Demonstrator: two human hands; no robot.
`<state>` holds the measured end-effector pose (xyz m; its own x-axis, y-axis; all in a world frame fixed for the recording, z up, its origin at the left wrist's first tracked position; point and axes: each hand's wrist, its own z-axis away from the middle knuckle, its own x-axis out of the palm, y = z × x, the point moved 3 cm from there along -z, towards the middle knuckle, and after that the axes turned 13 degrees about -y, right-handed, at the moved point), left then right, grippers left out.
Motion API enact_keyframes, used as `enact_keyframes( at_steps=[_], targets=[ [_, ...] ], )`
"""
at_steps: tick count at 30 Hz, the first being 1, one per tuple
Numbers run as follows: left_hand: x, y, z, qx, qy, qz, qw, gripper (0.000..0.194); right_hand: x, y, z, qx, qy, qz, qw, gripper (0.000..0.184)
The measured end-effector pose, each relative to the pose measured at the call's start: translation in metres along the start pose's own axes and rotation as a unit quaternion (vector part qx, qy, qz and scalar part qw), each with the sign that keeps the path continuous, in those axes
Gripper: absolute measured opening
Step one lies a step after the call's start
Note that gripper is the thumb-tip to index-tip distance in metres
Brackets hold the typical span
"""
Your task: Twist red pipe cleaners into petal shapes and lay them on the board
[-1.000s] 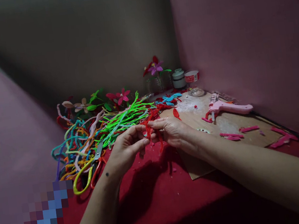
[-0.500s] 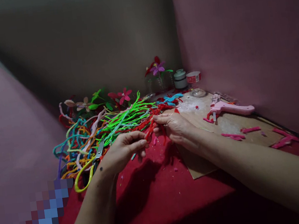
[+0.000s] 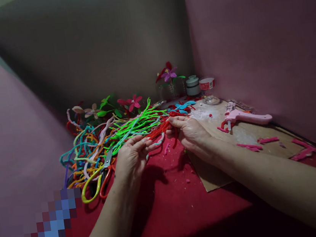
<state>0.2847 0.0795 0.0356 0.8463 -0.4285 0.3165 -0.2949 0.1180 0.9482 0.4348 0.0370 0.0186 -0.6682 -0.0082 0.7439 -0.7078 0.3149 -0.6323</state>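
Observation:
Several red pipe cleaners [image 3: 159, 131] stretch between my two hands above the table. My left hand [image 3: 130, 156] pinches their left end with thumb and fingers. My right hand [image 3: 190, 133] is closed on the other end, and a loose red strand dangles below its fingers. Just behind my hands lies a heap of green pipe cleaners [image 3: 136, 126], with other colours mixed in. Scissors [image 3: 108, 159] with yellow and red handles rest beside my left wrist, the blades partly over the heap.
A pink glue gun [image 3: 247, 116] lies on a brown board [image 3: 211, 179] at the right, among pink pipe-cleaner pieces [image 3: 249, 146]. Pipe-cleaner flowers [image 3: 135, 102], a grey-green jar [image 3: 192, 85] and a tape roll [image 3: 207, 83] stand at the back. Red cloth [image 3: 169, 209] covers the table.
My left hand has moved left, away from my right hand, so a longer stretch of red pipe cleaners shows between them. The scissors' red handle has come into sight. The view has shifted slightly.

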Motion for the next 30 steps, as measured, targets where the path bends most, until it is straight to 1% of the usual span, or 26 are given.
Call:
enact_keyframes(
  at_steps=[1, 2, 3, 5, 6, 7, 8, 9, 11, 13, 14, 15, 16, 17, 18, 19, 20, 21, 22, 23, 24, 25, 26, 27, 28, 30],
  targets=[
    [0.0, -0.001, 0.0, -0.009, 0.011, 0.012, 1.0, 0.022, -0.001, -0.001, 0.0, 0.0, 0.003, 0.001, 1.0, 0.011],
    [0.0, -0.003, 0.001, -0.026, 0.004, 0.012, 1.0, 0.021, -0.001, -0.002, -0.001, 0.001, 0.009, 0.001, 1.0, 0.011],
    [0.002, -0.005, 0.002, -0.047, -0.022, 0.0, 0.999, 0.019, -0.002, -0.002, -0.002, 0.001, 0.015, 0.002, 1.0, 0.011],
    [0.008, -0.008, 0.005, -0.078, -0.11, -0.063, 0.989, 0.014, -0.004, -0.004, -0.003, 0.002, 0.025, -0.002, 1.0, 0.012],
    [0.011, -0.009, 0.007, -0.082, -0.155, -0.114, 0.978, 0.012, -0.004, -0.005, -0.004, 0.003, 0.028, -0.005, 1.0, 0.012],
    [0.013, -0.008, 0.01, -0.072, -0.188, -0.175, 0.964, 0.01, -0.005, -0.005, -0.005, 0.006, 0.031, -0.007, 0.999, 0.012],
    [0.016, -0.007, 0.012, -0.048, -0.206, -0.246, 0.946, 0.009, -0.005, -0.005, -0.005, 0.01, 0.035, -0.007, 0.999, 0.013],
    [0.018, -0.005, 0.014, -0.013, -0.215, -0.321, 0.922, 0.008, -0.005, -0.005, -0.006, 0.016, 0.038, -0.007, 0.999, 0.013],
    [0.024, 0.0, 0.018, 0.069, -0.225, -0.456, 0.859, 0.011, -0.006, -0.005, -0.006, 0.025, 0.04, -0.009, 0.999, 0.015],
    [0.03, 0.002, 0.023, 0.136, -0.235, -0.537, 0.799, 0.014, -0.005, -0.004, -0.006, 0.027, 0.036, -0.013, 0.999, 0.015],
    [0.031, 0.003, 0.024, 0.158, -0.233, -0.56, 0.78, 0.015, -0.005, -0.003, -0.006, 0.028, 0.033, -0.016, 0.999, 0.016],
    [0.031, 0.004, 0.025, 0.173, -0.22, -0.573, 0.771, 0.015, -0.005, -0.003, -0.006, 0.03, 0.03, -0.019, 0.999, 0.016],
    [0.03, 0.005, 0.026, 0.18, -0.198, -0.577, 0.772, 0.015, -0.005, -0.003, -0.005, 0.033, 0.032, -0.02, 0.999, 0.016],
    [0.028, 0.006, 0.025, 0.173, -0.171, -0.57, 0.785, 0.016, -0.005, -0.003, -0.005, 0.034, 0.035, -0.019, 0.999, 0.016],
    [0.025, 0.005, 0.024, 0.147, -0.145, -0.547, 0.811, 0.018, -0.005, -0.004, -0.005, 0.033, 0.038, -0.016, 0.999, 0.017],
    [0.02, 0.004, 0.022, 0.103, -0.128, -0.504, 0.848, 0.02, -0.006, -0.004, -0.005, 0.03, 0.04, -0.01, 0.999, 0.016],
    [0.016, 0.001, 0.019, 0.044, -0.121, -0.443, 0.887, 0.022, -0.006, -0.004, -0.005, 0.025, 0.041, -0.002, 0.999, 0.015],
    [0.013, -0.003, 0.017, -0.02, -0.121, -0.373, 0.92, 0.023, -0.006, -0.004, -0.004, 0.02, 0.042, 0.006, 0.999, 0.014],
    [0.01, -0.007, 0.015, -0.077, -0.124, -0.306, 0.941, 0.023, -0.006, -0.003, -0.004, 0.014, 0.041, 0.015, 0.999, 0.013],
    [0.008, -0.01, 0.013, -0.12, -0.128, -0.254, 0.951, 0.022, -0.006, -0.003, -0.004, 0.01, 0.04, 0.023, 0.999, 0.011],
    [0.007, -0.011, 0.011, -0.15, -0.134, -0.224, 0.954, 0.021, -0.007, -0.002, -0.004, 0.005, 0.041, 0.032, 0.999, 0.011],
    [0.007, -0.011, 0.01, -0.17, -0.144, -0.218, 0.95, 0.021, -0.007, -0.001, -0.003, 0.001, 0.039, 0.043, 0.998, 0.011],
    [0.006, -0.01, 0.008, -0.175, -0.155, -0.235, 0.943, 0.021, -0.007, -0.001, -0.003, -0.001, 0.033, 0.056, 0.998, 0.012],
    [0.006, -0.006, 0.007, -0.16, -0.162, -0.269, 0.936, 0.022, -0.006, 0.0, -0.002, -0.001, 0.022, 0.07, 0.997, 0.013],
    [0.005, -0.001, 0.005, -0.125, -0.159, -0.313, 0.928, 0.023, -0.005, 0.001, -0.002, 0.003, 0.009, 0.082, 0.997, 0.014],
    [0.005, 0.012, 0.004, -0.022, -0.124, -0.395, 0.91, 0.023, -0.002, 0.003, 0.001, 0.014, -0.022, 0.105, 0.994, 0.016]
  ],
)
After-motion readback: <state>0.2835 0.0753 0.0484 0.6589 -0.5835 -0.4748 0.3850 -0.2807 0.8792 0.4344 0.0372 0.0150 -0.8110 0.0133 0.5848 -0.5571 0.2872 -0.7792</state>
